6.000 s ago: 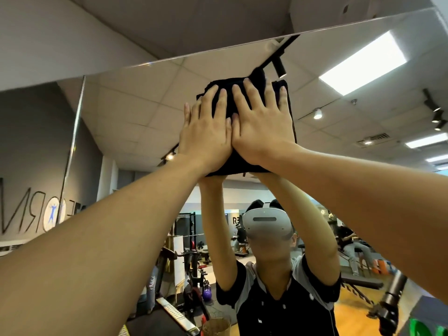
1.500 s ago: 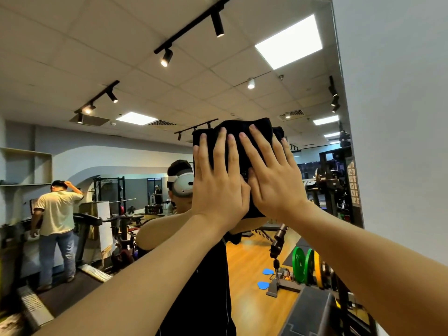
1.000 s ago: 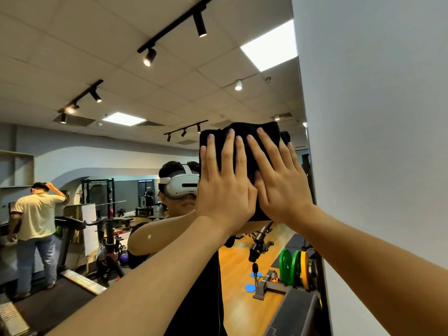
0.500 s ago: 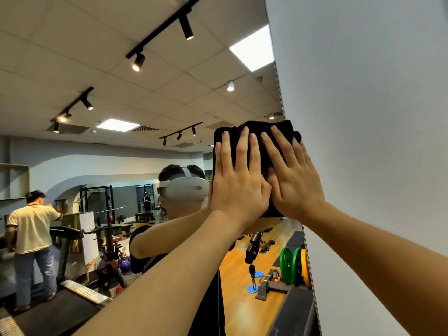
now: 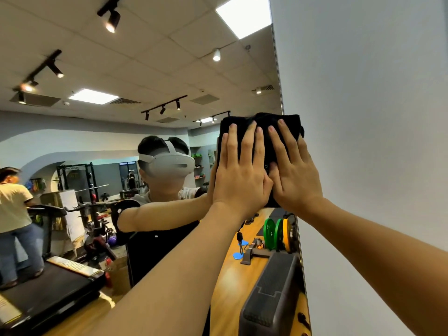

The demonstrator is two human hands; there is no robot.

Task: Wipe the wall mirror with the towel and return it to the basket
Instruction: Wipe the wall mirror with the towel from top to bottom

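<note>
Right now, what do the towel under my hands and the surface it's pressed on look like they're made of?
The towel: soft black cloth, matte and slightly fuzzy at its folded edge, likely terry or microfiber. The mirror: glossy glass, shown by the crisp reflection of the gym and ceiling lights, with a thin edge against the matte white wall.

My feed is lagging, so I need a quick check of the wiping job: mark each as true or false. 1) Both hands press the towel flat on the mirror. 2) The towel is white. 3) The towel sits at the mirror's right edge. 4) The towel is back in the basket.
1) True: the left hand and right hand lie with straight fingers on the towel against the mirror.
2) False: the towel is black.
3) True: it overlaps the mirror's right edge, next to the white wall.
4) False: it is still on the mirror; no basket is in view.
</note>
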